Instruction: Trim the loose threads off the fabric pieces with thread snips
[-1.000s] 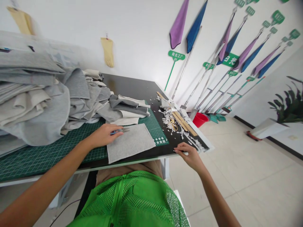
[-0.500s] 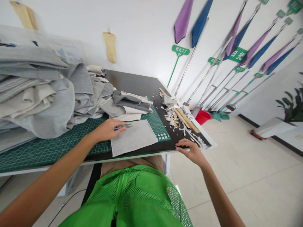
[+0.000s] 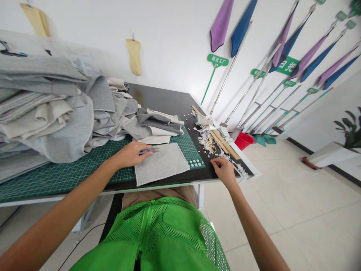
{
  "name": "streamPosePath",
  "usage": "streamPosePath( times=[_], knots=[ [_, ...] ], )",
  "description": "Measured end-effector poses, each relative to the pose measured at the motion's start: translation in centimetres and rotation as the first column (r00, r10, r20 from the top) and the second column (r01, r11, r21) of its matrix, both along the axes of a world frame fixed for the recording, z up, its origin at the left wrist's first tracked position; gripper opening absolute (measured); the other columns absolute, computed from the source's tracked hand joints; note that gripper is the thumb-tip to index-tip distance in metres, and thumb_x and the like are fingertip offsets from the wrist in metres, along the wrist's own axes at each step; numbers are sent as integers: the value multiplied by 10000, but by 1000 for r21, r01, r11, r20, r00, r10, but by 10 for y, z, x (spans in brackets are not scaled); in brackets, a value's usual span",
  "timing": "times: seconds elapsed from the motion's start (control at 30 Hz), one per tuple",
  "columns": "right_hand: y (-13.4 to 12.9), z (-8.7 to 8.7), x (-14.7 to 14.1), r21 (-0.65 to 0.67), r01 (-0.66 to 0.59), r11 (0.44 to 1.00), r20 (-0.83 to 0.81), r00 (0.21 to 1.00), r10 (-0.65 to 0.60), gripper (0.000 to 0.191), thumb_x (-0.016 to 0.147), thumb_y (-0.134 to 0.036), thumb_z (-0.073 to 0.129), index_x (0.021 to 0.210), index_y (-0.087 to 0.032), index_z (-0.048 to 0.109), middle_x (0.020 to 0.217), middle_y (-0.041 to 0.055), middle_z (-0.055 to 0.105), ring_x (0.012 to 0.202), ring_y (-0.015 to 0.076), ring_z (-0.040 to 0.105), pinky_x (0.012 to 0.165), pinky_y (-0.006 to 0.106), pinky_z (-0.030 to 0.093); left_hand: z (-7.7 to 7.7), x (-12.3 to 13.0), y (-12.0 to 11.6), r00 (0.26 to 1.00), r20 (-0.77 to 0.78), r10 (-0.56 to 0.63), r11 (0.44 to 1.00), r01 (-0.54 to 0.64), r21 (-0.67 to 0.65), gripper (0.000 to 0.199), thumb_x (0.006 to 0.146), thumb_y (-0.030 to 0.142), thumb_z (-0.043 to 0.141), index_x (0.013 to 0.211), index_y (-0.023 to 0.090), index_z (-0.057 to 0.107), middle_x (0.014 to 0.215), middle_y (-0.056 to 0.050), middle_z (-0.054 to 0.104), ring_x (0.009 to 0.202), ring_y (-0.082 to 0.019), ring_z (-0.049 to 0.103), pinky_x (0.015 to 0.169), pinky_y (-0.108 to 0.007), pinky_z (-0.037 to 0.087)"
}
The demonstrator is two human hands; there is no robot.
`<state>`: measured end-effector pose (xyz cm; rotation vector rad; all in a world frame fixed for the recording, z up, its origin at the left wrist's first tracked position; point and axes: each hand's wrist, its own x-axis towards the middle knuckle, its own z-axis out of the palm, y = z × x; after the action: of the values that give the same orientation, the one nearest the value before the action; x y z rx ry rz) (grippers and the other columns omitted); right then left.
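Note:
My left hand (image 3: 131,155) is closed around small blue-handled thread snips (image 3: 149,150), whose blades point right. The snips lie over the upper left part of a light grey rectangular cloth (image 3: 163,165) with a stitched edge. That cloth rests partly on the green cutting mat (image 3: 194,152) and reaches the table's front edge. To its right, apart from the cloth, my right hand (image 3: 224,169) is over the black tabletop (image 3: 204,173) beside white scraps (image 3: 205,137). Its thumb and fingertips are pinched together; whatever may be between them is hidden or too small to make out.
A tall heap of grey and cream cloths (image 3: 56,109) covers the left side. More folded cloths (image 3: 160,122) lie behind the single piece. Wooden strips (image 3: 225,145) and yellow-handled scissors (image 3: 210,145) lie among the scraps. A red bucket (image 3: 244,141) stands on the floor beyond the table.
My right hand's fingers have gone from spread to pinched together, and the hand has moved slightly up toward the scraps. The left hand keeps hold of the snips over the cloth.

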<state>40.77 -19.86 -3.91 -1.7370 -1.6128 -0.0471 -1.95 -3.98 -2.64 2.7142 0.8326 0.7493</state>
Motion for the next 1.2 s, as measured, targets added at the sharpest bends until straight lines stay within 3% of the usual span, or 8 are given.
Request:
streamPosePath(
  times=[0.2,0.37,0.53,0.8,1.0,1.2],
  knots=[
    [17,3,0,117,54,992,33,998,-58,249,885,-338,600,809,-193,788,782,84,745,664,219,636,663,361,530,-2,0,1,1000,24,-5,1000,5,-9,414,1012,521,584,1187,159,683,1076,-84,737,927,-207,711,884,-432,575],
    [-4,-4,-11,315,157,936,-40,988,-152,270,958,-336,565,965,-181,785,975,133,768,789,241,696,650,360,573,0,-1,0,999,48,-16,1000,17,-25,387,1014,505,592,1164,160,680,1077,-76,729,940,-207,706,896,-435,573],
    [-21,-4,-34,420,165,892,-88,986,-141,217,966,-323,607,972,-192,780,983,135,757,794,247,691,692,393,567,2,-1,-1,997,55,-44,998,47,-47,353,1020,483,593,1136,161,681,1051,-68,723,902,-190,702,864,-409,586],
    [-24,13,-89,385,23,923,-133,991,30,194,990,-295,582,998,-232,765,989,104,748,802,224,690,695,372,563,4,-1,-2,997,45,-56,998,57,-34,312,1024,432,603,1171,164,666,1096,-73,708,934,-196,696,864,-412,590],
    [-21,4,-115,312,-77,947,-186,972,141,201,993,-282,561,994,-237,757,986,94,743,777,201,688,641,336,553,0,-2,-2,997,25,-70,997,71,-31,341,1034,464,575,1158,165,680,1056,-71,725,910,-190,704,875,-415,586],
    [-15,-6,-119,271,-96,958,-234,959,162,199,988,-272,560,996,-224,753,993,96,734,766,187,682,574,298,520,0,-2,-4,997,29,-78,996,79,-40,346,1026,466,590,1175,164,670,1092,-76,716,929,-195,701,870,-413,590]
  ],
)
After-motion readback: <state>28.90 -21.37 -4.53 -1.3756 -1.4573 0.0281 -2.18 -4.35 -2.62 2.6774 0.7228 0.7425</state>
